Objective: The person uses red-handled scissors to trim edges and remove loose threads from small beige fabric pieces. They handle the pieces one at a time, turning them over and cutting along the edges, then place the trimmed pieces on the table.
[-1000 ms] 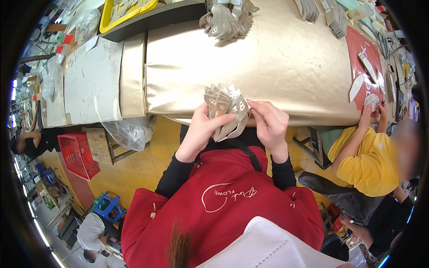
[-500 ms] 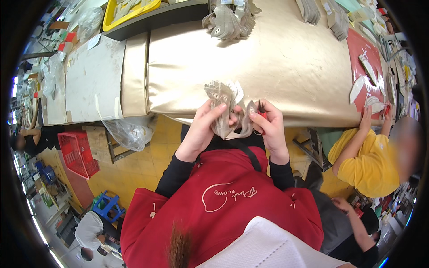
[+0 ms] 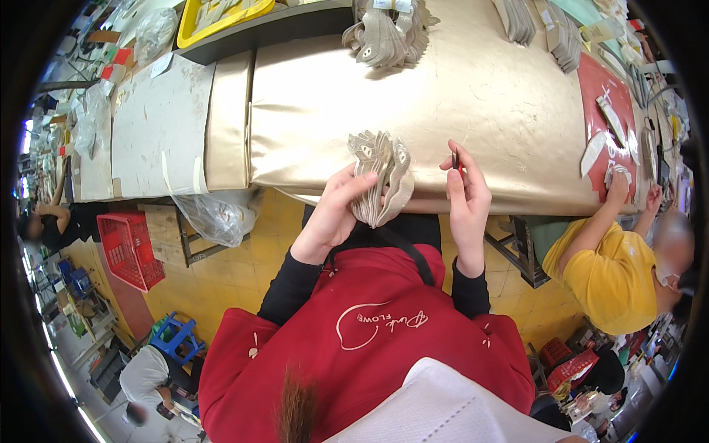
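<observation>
My left hand (image 3: 332, 214) is closed around a fanned bundle of beige-grey shoe-upper pieces (image 3: 397, 181), its thumb lying across the front. The pieces have small eye-shaped cut-outs and join in a narrow bunch at the bottom. To the right, apart from the bundle, my right hand (image 3: 469, 207) is raised at the table's front edge. Between its thumb and fingers sits a small red-and-black tool (image 3: 456, 161), mostly hidden, so its exact kind does not show.
A gold-covered table (image 3: 473, 111) spans the front. On it lie another tied bundle (image 3: 388, 37), stacked grey pieces (image 3: 515, 21), a yellow tray (image 3: 186, 31) and a red sheet (image 3: 600, 81). A plastic bag (image 3: 218, 220) hangs at left; a co-worker in yellow (image 3: 605, 269) works at right.
My right hand has moved away from the bundle, up and to the right, with the tool in it. The left hand keeps the bundle, which now shows more fanned out.
</observation>
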Action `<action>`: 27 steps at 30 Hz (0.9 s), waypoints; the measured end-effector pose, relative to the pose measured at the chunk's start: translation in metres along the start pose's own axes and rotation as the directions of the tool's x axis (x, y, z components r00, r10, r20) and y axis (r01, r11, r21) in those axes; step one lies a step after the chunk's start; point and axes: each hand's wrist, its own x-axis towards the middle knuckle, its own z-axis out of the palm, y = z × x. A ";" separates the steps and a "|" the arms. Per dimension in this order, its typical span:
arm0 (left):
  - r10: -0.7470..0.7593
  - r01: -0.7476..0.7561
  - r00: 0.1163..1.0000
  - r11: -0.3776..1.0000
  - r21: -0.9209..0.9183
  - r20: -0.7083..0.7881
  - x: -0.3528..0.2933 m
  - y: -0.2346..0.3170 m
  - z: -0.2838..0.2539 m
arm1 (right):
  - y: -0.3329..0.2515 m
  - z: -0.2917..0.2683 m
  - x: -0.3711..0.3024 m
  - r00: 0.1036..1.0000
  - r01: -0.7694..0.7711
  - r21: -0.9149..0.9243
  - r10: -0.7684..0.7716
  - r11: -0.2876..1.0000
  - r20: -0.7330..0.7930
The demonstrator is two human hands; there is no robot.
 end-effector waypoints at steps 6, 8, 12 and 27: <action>-0.031 0.040 0.993 0.995 0.086 -0.110 -0.002 -0.005 0.004 | -0.023 -0.001 0.005 0.884 0.456 -0.091 -0.438 0.885 0.163; -0.035 0.052 0.991 0.990 0.129 -0.130 -0.002 -0.005 0.004 | -0.025 0.007 0.006 0.856 0.499 -0.135 -0.464 0.856 0.228; 0.004 0.019 0.991 0.985 0.174 -0.131 -0.004 -0.005 0.004 | -0.019 0.020 0.011 0.791 0.612 -0.318 -0.555 0.724 0.257; 0.023 0.009 0.993 0.965 0.263 -0.118 -0.008 -0.002 0.009 | 0.001 0.017 0.009 0.731 0.676 -0.419 -0.625 0.606 0.275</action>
